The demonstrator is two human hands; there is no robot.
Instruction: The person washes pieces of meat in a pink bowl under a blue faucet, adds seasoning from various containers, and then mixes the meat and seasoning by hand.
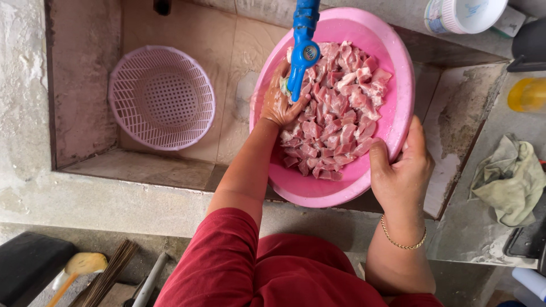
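A round pink basin (392, 62) full of raw meat pieces (341, 108) is tilted over a concrete sink. My right hand (401, 170) grips the basin's near right rim, thumb inside it. My left hand (278, 102) is inside the basin at its left side, fingers curled against the meat just under a blue plastic tap (304, 45). The tap hangs over the basin's left part and hides some of that hand.
A pink plastic colander (162, 98) lies in the sink at the left. On the right ledge lie a grey-green cloth (509, 179), a yellow object (528, 94) and a white tub (463, 14). A broom and a brush handle (85, 267) rest on the floor at bottom left.
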